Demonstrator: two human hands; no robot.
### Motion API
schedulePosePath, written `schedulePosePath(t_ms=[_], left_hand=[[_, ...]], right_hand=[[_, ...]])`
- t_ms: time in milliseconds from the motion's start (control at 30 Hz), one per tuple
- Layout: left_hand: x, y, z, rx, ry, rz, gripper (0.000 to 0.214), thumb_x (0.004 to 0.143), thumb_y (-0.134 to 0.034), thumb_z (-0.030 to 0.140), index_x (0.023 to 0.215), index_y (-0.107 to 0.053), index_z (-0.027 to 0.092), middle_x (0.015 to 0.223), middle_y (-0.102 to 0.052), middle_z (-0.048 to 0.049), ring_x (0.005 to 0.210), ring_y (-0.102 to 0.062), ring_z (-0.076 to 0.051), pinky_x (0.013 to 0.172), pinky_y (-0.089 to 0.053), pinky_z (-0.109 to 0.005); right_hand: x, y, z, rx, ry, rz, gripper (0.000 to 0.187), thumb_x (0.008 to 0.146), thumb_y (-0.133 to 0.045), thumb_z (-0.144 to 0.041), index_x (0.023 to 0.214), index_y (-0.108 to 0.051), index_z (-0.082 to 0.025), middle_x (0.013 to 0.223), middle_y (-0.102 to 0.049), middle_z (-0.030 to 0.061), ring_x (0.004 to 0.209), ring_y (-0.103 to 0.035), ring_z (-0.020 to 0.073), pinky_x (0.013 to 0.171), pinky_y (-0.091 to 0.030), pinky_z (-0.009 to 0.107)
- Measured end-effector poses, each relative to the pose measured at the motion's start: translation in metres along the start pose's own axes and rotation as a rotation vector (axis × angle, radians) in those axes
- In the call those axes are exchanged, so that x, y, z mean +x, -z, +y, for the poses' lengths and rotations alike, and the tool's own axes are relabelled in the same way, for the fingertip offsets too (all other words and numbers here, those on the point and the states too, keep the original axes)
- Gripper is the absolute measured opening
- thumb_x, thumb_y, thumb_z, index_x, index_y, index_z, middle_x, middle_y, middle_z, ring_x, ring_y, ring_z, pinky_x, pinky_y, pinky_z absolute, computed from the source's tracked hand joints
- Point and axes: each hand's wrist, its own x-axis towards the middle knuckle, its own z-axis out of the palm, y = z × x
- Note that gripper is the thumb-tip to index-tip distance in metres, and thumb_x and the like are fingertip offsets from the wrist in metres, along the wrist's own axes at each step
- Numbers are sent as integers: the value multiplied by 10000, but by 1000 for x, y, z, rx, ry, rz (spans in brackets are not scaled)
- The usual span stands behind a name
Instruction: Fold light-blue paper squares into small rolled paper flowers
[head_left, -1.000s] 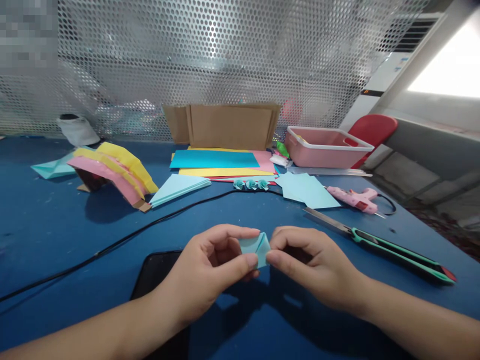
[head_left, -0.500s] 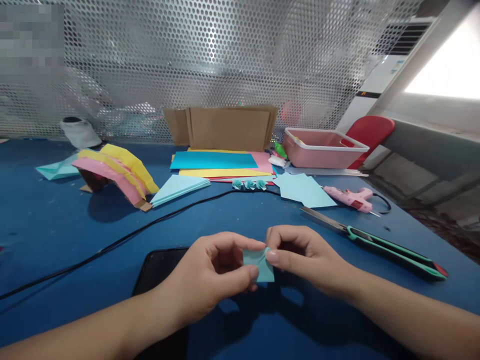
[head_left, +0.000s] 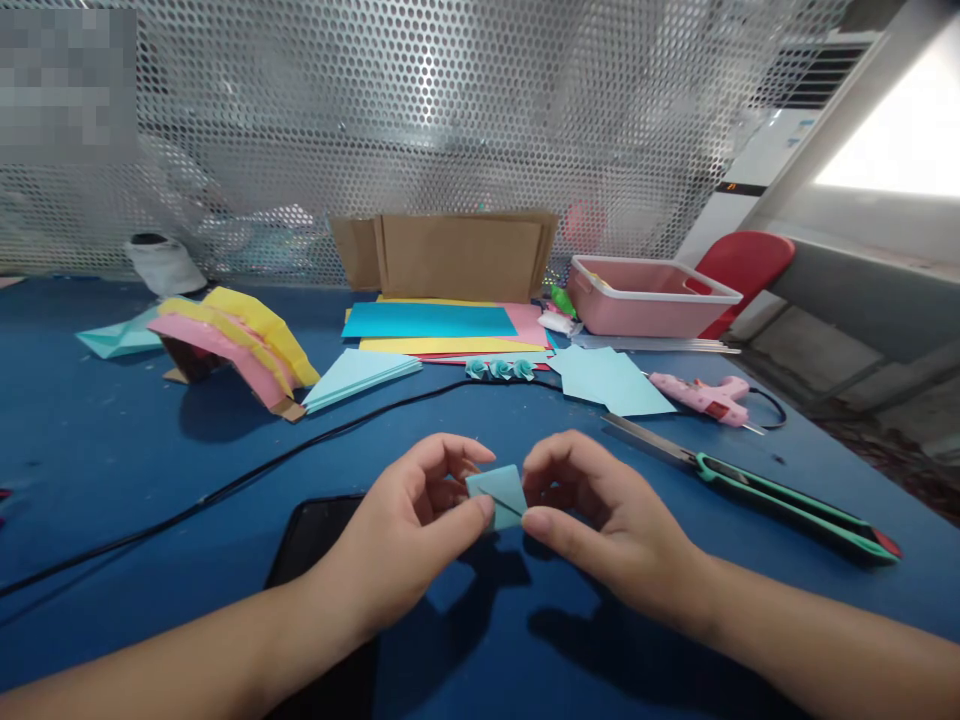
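A small light blue piece of folded paper is held above the blue table, with a slanting fold line across its face. My left hand pinches its left side, thumb on the front and the other fingers mostly behind. At the right edge, my right hand has curled fingers and a thumb tip against the paper; its exact grip behind the edge is partly hidden. Farther back sit three small blue paper flowers in a row. A black phone-like slab lies partly under my left forearm.
A green-and-black utility knife, blade out, lies to the right, near a pink glue gun. Light blue sheets and a pink basket stand behind. A pink-and-yellow arch is at left; a black cable crosses the table.
The folded paper has turned and shifted slightly left and up, now showing a slanting fold. My right fingers have loosened from their pinch at its top corner to its right edge.
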Motion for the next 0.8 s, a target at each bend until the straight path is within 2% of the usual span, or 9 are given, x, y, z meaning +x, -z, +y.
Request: schedulePosePath(t_ms=[67,100,200,267,400,533,633,800], left_hand=[[0,-1,0,0,10,-31,360,770,-691,229,1087,-524,195,822,-547,35,635,-491,-72,606,-431,-201],[0,-2,0,-3,9,-38,415,765,-695,222,1132,-501,198,815,-551,37,631,-494,-73,607,-429,-203],[1,-1,-2,-2,7,-43,456,768,-695,223,1174,-490,196,811,-559,33,665,-521,-87,647,-447,-222],[2,0,-4,15,15,-62,402,771,-698,244,1132,-533,185,830,-571,15,699,-542,-104,671,-464,-244],[3,3,-7,40,24,-102,294,787,-691,287,1031,-594,157,864,-638,-40,789,-595,-158,756,-493,-310],[3,3,-8,46,30,-95,282,793,-694,307,1020,-609,164,826,-648,-28,745,-608,-153,733,-498,-313],[3,3,-7,20,39,-89,262,777,-712,290,993,-613,178,822,-660,-17,749,-614,-147,713,-489,-290],[4,1,-4,-86,63,-73,269,731,-756,258,942,-612,174,894,-695,-19,792,-631,-127,740,-495,-251]], right_hand=[[-2,-1,2,-45,119,20,358,825,-677,-233,1144,-515,-223,864,-597,5,689,-597,111,611,-526,220],[-2,0,2,-106,175,-4,399,819,-688,-216,1181,-521,-230,878,-612,12,701,-605,114,631,-538,225],[-1,2,2,-283,309,-64,345,785,-740,-210,1105,-611,-208,871,-652,31,691,-604,117,650,-542,224],[1,3,2,-298,344,-52,308,778,-751,-206,1061,-629,-195,892,-657,45,705,-609,121,656,-547,226],[2,3,2,-240,293,-55,224,777,-749,-211,960,-622,-187,893,-632,51,738,-620,136,643,-563,240],[1,-1,2,-249,190,-25,188,767,-730,-192,884,-582,-186,869,-625,45,688,-614,134,619,-568,262],[0,-2,1,-261,150,6,126,794,-651,-159,896,-578,-178,857,-637,53,693,-632,147,623,-579,280],[0,-1,-4,-251,182,-5,169,829,-571,-127,988,-606,-173,891,-682,55,760,-676,147,693,-595,266]])
